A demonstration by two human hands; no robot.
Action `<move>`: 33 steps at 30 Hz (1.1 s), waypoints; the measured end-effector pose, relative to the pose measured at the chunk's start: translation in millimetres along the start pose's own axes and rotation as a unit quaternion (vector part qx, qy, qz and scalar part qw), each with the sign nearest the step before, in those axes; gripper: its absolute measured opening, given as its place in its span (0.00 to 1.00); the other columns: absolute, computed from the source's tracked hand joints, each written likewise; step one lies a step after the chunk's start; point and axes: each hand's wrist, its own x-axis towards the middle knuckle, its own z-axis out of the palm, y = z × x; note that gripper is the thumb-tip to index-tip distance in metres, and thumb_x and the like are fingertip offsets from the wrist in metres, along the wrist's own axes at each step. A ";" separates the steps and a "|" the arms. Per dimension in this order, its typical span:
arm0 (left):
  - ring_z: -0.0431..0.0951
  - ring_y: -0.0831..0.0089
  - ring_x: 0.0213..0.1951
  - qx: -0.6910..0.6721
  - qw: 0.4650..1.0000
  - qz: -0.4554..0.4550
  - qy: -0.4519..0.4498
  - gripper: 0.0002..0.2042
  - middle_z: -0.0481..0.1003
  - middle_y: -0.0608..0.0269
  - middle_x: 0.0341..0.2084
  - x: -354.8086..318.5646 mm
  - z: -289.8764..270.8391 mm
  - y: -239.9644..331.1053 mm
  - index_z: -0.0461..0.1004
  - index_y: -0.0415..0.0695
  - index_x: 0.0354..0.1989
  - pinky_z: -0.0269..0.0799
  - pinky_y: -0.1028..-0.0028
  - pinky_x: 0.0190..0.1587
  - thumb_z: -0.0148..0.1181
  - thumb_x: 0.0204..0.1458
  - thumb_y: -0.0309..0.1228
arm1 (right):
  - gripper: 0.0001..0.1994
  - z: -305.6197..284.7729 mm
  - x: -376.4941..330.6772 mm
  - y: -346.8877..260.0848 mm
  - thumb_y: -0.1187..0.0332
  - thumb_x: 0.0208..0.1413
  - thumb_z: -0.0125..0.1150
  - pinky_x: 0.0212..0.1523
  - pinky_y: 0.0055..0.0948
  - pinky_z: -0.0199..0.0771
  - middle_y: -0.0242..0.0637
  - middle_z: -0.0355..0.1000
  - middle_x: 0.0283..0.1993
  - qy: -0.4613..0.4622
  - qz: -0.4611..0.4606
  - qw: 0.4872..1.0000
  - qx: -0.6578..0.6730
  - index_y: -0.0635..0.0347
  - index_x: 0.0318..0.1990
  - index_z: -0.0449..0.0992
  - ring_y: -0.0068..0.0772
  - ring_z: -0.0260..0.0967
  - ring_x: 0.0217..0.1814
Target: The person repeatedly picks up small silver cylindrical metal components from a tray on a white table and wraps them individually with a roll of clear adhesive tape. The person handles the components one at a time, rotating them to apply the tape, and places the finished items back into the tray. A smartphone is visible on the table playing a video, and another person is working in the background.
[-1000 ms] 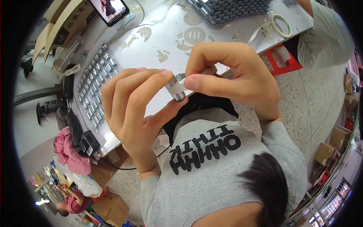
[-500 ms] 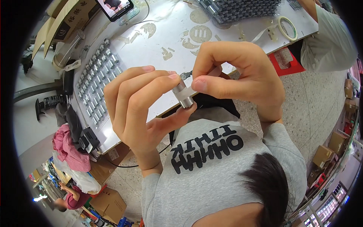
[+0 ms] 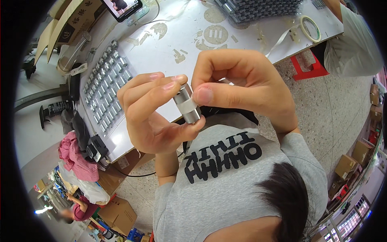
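Observation:
A short silvery metal cylinder is held by its two ends, fingertips above and thumb below, in my left hand. Around its middle runs a band of whitish translucent tape. My right hand pinches the tape's end between thumb and curled index finger, right against the cylinder's side. Both hands are raised over the table's near edge. Part of the tape is hidden behind the right thumb and finger.
Rows of small metal cylinders stand on the white table at left. A dark stack of metal parts, a tape roll and a phone lie farther back. A red stool stands beyond the table edge, near another person's leg.
Both hands and the cylinder have shifted slightly left and down. My right thumb has come close against the cylinder, and the tape strip that stretched between them now lies along its side.

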 end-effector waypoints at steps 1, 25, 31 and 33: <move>0.69 0.69 0.33 -0.007 1.000 -0.005 0.006 0.25 0.75 0.62 0.27 -0.8 -1.2 -0.6 0.68 0.40 0.37 0.64 0.72 0.40 0.66 0.35 0.44 | 0.08 -0.7 -0.3 -1.5 0.69 0.51 0.56 0.31 0.15 0.61 0.27 0.67 0.24 0.001 -0.010 1.000 -0.015 0.66 0.29 0.72 0.12 0.60 0.29; 0.66 0.67 0.41 -0.336 0.935 -0.045 0.104 0.26 0.69 0.55 0.36 -18.6 9.2 -13.2 0.63 0.42 0.45 0.69 0.82 0.28 0.66 0.39 0.40 | 0.10 13.5 -8.9 -12.0 0.76 0.42 0.63 0.13 0.14 0.41 0.25 0.61 0.13 0.010 -0.100 0.971 -0.219 0.62 0.34 0.73 0.10 0.47 0.11; 0.69 0.74 0.30 -0.384 0.919 -0.053 0.073 0.25 0.68 0.52 0.37 -14.8 6.5 -10.8 0.63 0.42 0.45 0.69 0.82 0.26 0.65 0.40 0.36 | 0.04 14.3 -4.9 -10.7 0.77 0.41 0.62 0.14 0.16 0.49 0.31 0.64 0.19 0.045 -0.192 0.946 -0.258 0.61 0.25 0.74 0.16 0.53 0.14; 0.69 0.76 0.27 -0.406 0.908 -0.070 0.072 0.24 0.67 0.51 0.37 -15.3 8.0 -5.8 0.63 0.41 0.45 0.70 0.82 0.25 0.65 0.40 0.35 | 0.04 11.1 4.5 3.2 0.77 0.40 0.62 0.16 0.16 0.52 0.34 0.65 0.23 0.073 -0.310 0.903 -0.289 0.62 0.25 0.73 0.17 0.56 0.17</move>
